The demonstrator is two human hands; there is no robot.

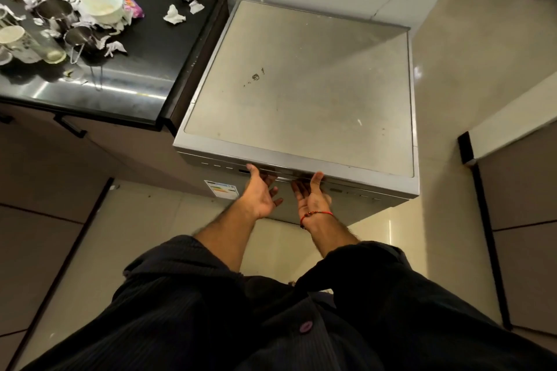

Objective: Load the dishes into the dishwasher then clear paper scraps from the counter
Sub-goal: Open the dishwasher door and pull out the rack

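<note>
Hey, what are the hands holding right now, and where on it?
Both the left hand and right hand, palms up, hook their fingertips under the dishwasher door's top front edge.

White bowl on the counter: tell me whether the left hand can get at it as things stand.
Probably yes, but not right now. The left hand is palm-up under the dishwasher door's top edge, beside the right hand. The white bowl sits open-topped among paper scraps; nothing blocks it, though it looks a step away.

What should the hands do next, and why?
Probably pull the dishwasher door down and open. Both the left hand and right hand have fingers hooked under its top front edge, the door looks closed, and the dishes wait on the counter.
</note>
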